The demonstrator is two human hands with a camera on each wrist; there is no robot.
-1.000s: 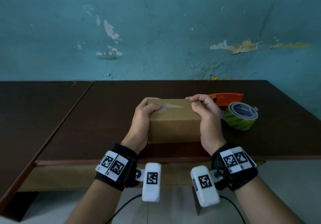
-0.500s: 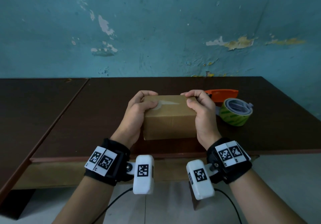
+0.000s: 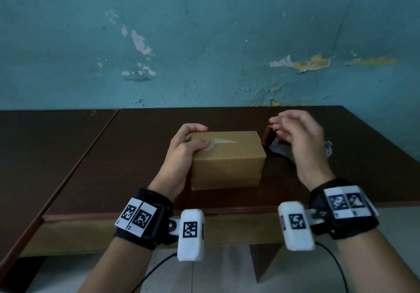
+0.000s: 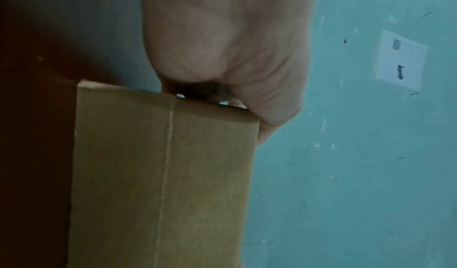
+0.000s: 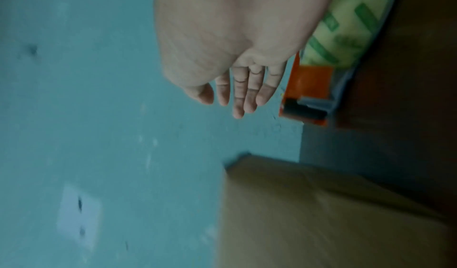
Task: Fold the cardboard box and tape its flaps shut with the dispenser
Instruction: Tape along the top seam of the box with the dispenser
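Observation:
A closed brown cardboard box [image 3: 227, 159] stands near the front edge of the dark table [image 3: 113, 156]; a strip of clear tape shows on its top. My left hand [image 3: 181, 149] grips the box's left end, thumb on top and fingers curled round the far edge; the left wrist view shows the box [image 4: 160, 174] under the palm. My right hand [image 3: 297, 138] hovers right of the box, fingers straight and empty, above the orange tape dispenser [image 3: 269, 135]. In the right wrist view the fingers [image 5: 245, 92] reach beside the dispenser [image 5: 306, 88] and its green-patterned roll [image 5: 346, 26]; the box [image 5: 321, 213] lies below.
A peeling teal wall [image 3: 204, 42] rises right behind the table. A second dark table [image 3: 34, 156] adjoins on the left. The front table edge [image 3: 227, 210] runs just before my wrists. A white wall plate [image 4: 400, 59] shows in the wrist views.
My right hand has let go of the box's right end and moved right and up over the dispenser, fingers opening. The left hand keeps its grip on the box.

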